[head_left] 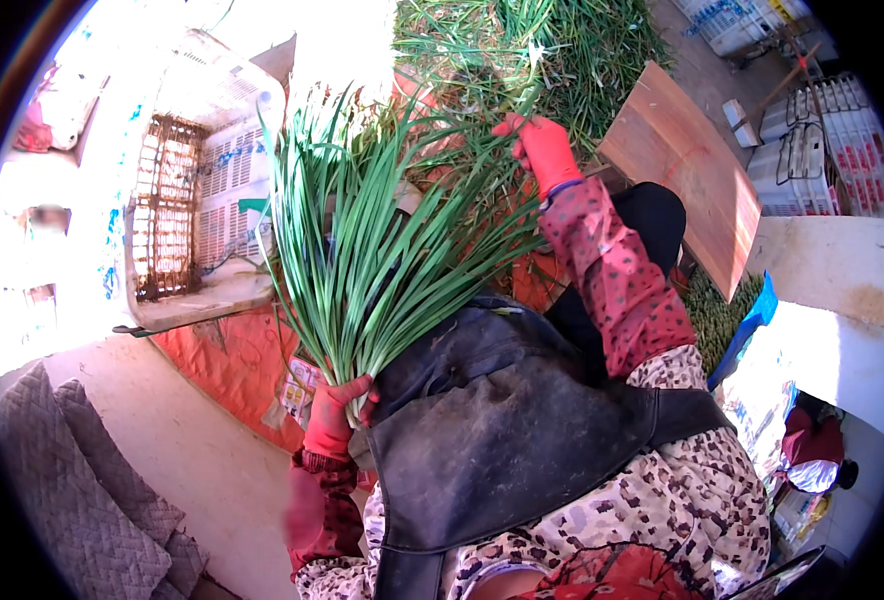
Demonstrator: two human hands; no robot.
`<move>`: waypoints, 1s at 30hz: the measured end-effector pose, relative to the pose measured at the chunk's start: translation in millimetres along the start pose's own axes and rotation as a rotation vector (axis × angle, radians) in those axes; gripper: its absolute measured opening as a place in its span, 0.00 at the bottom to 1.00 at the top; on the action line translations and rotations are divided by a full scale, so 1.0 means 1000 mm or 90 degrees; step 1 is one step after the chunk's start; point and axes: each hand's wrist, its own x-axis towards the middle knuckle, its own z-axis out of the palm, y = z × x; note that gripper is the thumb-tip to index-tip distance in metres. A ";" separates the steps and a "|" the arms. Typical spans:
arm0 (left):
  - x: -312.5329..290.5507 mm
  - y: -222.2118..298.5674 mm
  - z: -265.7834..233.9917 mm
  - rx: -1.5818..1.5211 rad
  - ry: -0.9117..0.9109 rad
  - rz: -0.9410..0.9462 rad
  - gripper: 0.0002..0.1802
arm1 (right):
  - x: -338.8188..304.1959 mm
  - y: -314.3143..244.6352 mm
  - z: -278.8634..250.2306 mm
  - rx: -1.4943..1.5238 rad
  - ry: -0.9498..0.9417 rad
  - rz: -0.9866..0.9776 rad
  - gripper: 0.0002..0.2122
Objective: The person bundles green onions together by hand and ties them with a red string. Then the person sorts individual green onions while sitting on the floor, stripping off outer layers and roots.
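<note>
My left hand [334,412], in a red glove, grips the base of a thick bunch of green chives [372,240] that fans upward above my dark apron [502,420]. My right hand [544,148], also red-gloved, reaches out ahead into a large pile of loose chives [552,50] and has its fingers closed on a few green stalks there. My right sleeve is red and patterned.
A white slatted plastic crate [212,190] stands to the left. An orange tarp [232,360] lies under the work area. A wooden board [687,165] leans at the right, with white crates [832,150] behind it. Grey quilted padding [72,480] lies at lower left.
</note>
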 end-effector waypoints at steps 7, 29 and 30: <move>-0.002 0.004 -0.006 0.008 -0.008 0.006 0.10 | -0.062 0.007 0.024 -0.385 -0.416 0.098 0.22; -0.017 0.028 -0.004 0.101 -0.038 -0.042 0.13 | -0.131 0.013 0.093 -0.345 -0.521 -0.690 0.25; -0.019 0.026 -0.004 0.111 -0.038 -0.056 0.14 | -0.134 0.019 0.098 -0.367 -0.698 -0.639 0.24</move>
